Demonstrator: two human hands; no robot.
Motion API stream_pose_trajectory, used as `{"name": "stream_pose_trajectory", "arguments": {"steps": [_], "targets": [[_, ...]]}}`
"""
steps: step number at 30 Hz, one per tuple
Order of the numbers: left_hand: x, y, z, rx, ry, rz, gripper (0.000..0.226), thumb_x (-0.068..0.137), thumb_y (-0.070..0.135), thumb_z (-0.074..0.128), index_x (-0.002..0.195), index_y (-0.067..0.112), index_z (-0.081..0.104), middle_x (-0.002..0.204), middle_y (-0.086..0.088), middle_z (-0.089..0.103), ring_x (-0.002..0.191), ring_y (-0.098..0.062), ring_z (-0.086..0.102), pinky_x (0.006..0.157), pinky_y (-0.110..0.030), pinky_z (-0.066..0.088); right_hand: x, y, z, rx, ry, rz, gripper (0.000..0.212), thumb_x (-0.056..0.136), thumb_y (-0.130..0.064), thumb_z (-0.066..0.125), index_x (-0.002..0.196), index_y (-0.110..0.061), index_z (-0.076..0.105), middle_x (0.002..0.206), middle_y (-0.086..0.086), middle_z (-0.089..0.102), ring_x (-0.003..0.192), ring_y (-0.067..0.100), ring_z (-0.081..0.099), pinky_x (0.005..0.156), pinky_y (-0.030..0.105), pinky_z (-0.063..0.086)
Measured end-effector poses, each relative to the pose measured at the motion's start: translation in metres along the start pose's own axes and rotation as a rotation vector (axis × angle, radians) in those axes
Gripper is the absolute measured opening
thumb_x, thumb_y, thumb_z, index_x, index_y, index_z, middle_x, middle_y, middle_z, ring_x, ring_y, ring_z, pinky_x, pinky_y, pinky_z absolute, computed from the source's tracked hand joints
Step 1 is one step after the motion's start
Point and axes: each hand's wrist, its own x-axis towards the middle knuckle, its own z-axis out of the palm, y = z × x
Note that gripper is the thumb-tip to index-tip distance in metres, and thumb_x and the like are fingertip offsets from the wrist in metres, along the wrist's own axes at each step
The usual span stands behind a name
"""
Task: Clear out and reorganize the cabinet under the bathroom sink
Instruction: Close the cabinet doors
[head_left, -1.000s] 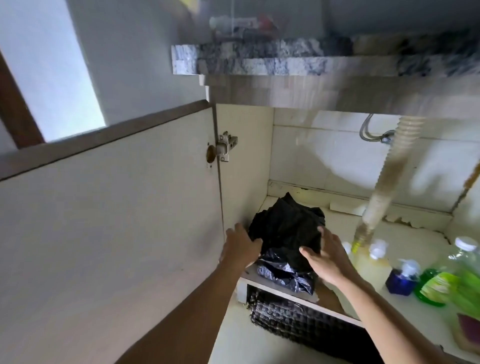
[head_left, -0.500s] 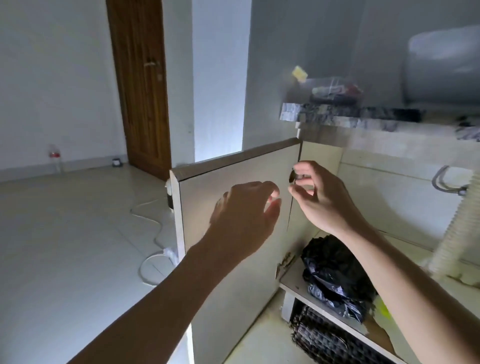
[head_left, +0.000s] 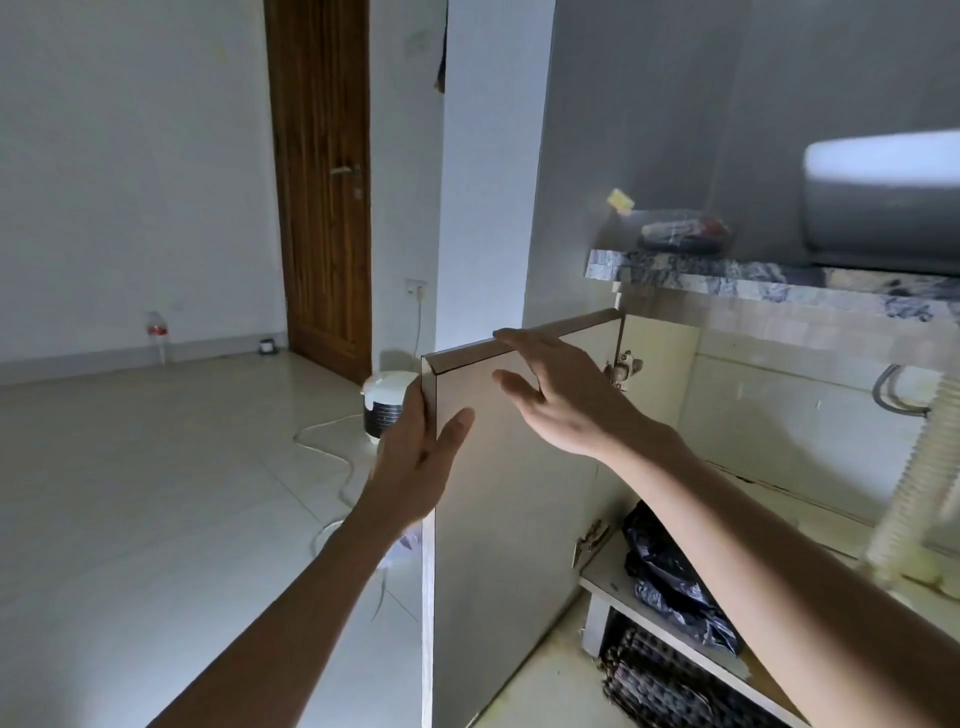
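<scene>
Left hand (head_left: 415, 457) grips the open cabinet door's (head_left: 509, 519) free edge, right hand (head_left: 558, 397) lies flat with straight fingers near its top, black plastic bag (head_left: 670, 577) on the cabinet shelf (head_left: 602, 574) — swing it gently, sparing the hinges (head_left: 623, 366).

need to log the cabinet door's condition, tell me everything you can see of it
The cabinet door is a flat, pale beige panel that looks like laminated board, with a darker brown top edge and a greyish outer edge. It stands swung wide open, hung on two metal hinges, upper hinge and lower hinge, on the cabinet's left side. The left hand grips its free outer edge, thumb on the inner face; the right hand lies with straight fingers at its top edge. No handle shows.
</scene>
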Motion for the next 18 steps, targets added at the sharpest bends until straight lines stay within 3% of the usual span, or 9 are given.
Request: {"name": "stream_pose_trajectory", "arguments": {"steps": [3, 5, 7, 10, 12, 14, 16, 17, 18], "targets": [[-0.002, -0.003, 0.002, -0.021, 0.002, 0.051, 0.033, 0.094, 0.037, 0.046, 0.118, 0.014, 0.048, 0.098, -0.009, 0.064, 0.084, -0.021, 0.061, 0.074, -0.026, 0.051, -0.006, -0.001, 0.009, -0.011, -0.031, 0.077, 0.055, 0.099, -0.037, 0.041, 0.147, -0.014, 0.028, 0.154, 0.007, 0.030, 0.141, 0.021, 0.030, 0.112, 0.025, 0.023], [-0.006, 0.002, 0.004, -0.020, -0.016, 0.068, 0.009, 0.099, 0.025, 0.043, 0.107, 0.027, 0.046, 0.083, 0.002, 0.060, 0.071, -0.008, 0.057, 0.064, -0.013, 0.046, -0.012, -0.001, 0.013, 0.003, -0.023, 0.131, 0.059, 0.099, -0.040, 0.039, 0.149, -0.013, 0.024, 0.157, 0.007, 0.022, 0.144, 0.020, 0.024, 0.113, 0.025, 0.019], [-0.011, 0.008, 0.007, 0.010, -0.039, 0.114, 0.011, 0.099, 0.017, 0.041, 0.102, 0.028, 0.043, 0.067, 0.012, 0.051, 0.058, -0.001, 0.051, 0.055, -0.009, 0.039, -0.019, 0.000, 0.017, 0.058, 0.012, 0.175, 0.061, 0.099, -0.041, 0.038, 0.150, -0.012, 0.022, 0.157, 0.007, 0.022, 0.144, 0.019, 0.022, 0.114, 0.025, 0.017], [-0.017, 0.015, 0.017, 0.029, -0.089, 0.168, 0.019, 0.100, 0.015, 0.041, 0.118, 0.014, 0.044, 0.059, 0.013, 0.044, 0.051, 0.000, 0.047, 0.052, -0.008, 0.037, -0.033, 0.002, 0.016, 0.201, 0.071, 0.220, 0.058, 0.098, -0.042, 0.040, 0.147, -0.014, 0.029, 0.151, 0.004, 0.037, 0.139, 0.016, 0.034, 0.114, 0.033, 0.029], [-0.021, 0.020, 0.028, 0.017, -0.126, 0.185, 0.034, 0.100, 0.020, 0.039, 0.131, 0.007, 0.039, 0.059, 0.013, 0.043, 0.052, 0.000, 0.048, 0.052, -0.009, 0.038, -0.047, 0.002, 0.008, 0.302, 0.088, 0.207, 0.045, 0.098, -0.039, 0.040, 0.140, -0.021, 0.041, 0.138, -0.007, 0.051, 0.127, 0.007, 0.046, 0.103, 0.026, 0.038], [-0.028, 0.031, 0.041, 0.006, -0.175, 0.213, 0.048, 0.097, 0.029, 0.037, 0.141, 0.013, 0.029, 0.058, 0.013, 0.045, 0.053, -0.001, 0.051, 0.051, -0.010, 0.038, -0.064, 0.004, -0.003, 0.407, 0.105, 0.196, 0.029, 0.100, -0.033, 0.038, 0.126, -0.032, 0.052, 0.120, -0.020, 0.061, 0.112, -0.005, 0.053, 0.090, 0.016, 0.039], [-0.032, 0.040, 0.057, -0.019, -0.267, 0.264, 0.058, 0.097, 0.033, 0.035, 0.149, 0.019, 0.015, 0.079, 0.000, 0.063, 0.076, -0.009, 0.063, 0.060, -0.018, 0.048, -0.081, 0.009, -0.013, 0.520, 0.122, 0.214, 0.029, 0.102, -0.029, 0.036, 0.123, -0.036, 0.056, 0.117, -0.022, 0.063, 0.111, -0.007, 0.055, 0.093, 0.019, 0.039], [-0.034, 0.044, 0.065, -0.033, -0.322, 0.292, 0.062, 0.098, 0.039, 0.032, 0.151, 0.017, 0.009, 0.107, -0.016, 0.064, 0.099, -0.019, 0.063, 0.078, -0.031, 0.052, -0.091, 0.013, -0.017, 0.598, 0.135, 0.225, 0.030, 0.102, -0.026, 0.037, 0.122, -0.034, 0.057, 0.117, -0.019, 0.065, 0.112, -0.004, 0.056, 0.096, 0.023, 0.041], [-0.035, 0.047, 0.075, -0.040, -0.372, 0.334, 0.067, 0.098, 0.047, 0.028, 0.152, 0.015, 0.004, 0.135, -0.025, 0.049, 0.123, -0.028, 0.050, 0.098, -0.042, 0.046, -0.102, 0.019, -0.019, 0.699, 0.158, 0.239, 0.030, 0.102, -0.022, 0.038, 0.118, -0.031, 0.061, 0.113, -0.015, 0.068, 0.111, -0.001, 0.059, 0.097, 0.025, 0.044]]}}
